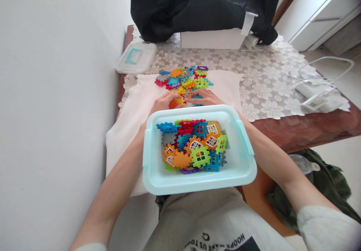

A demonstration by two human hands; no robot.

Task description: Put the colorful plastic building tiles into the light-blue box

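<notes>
My left hand (pixel 163 102) is closed on an orange interlocking toy block (pixel 177 103) with toothed edges, just behind the tub. My right hand (pixel 207 97) reaches in from the other side, its fingertips meeting the block's right edge; how firmly they grip is hard to see. Beside and under the right fingers lies a blue block (pixel 197 100). Beyond both hands spreads a loose pile of colourful toothed blocks (pixel 187 82) on a white cloth (pixel 225 89). Nearest to me, between my forearms, a light-blue plastic tub (pixel 197 185) holds more blocks (pixel 200 156), some with window frames.
A translucent lid (pixel 138 61) with a teal handle lies at the back left, near the wall (pixel 56 74). A black cover (pixel 203 8) drapes over a white box (pixel 211 39) at the back. On the right, a white device with a cable (pixel 318 97) rests on the lace tablecloth (pixel 267 85).
</notes>
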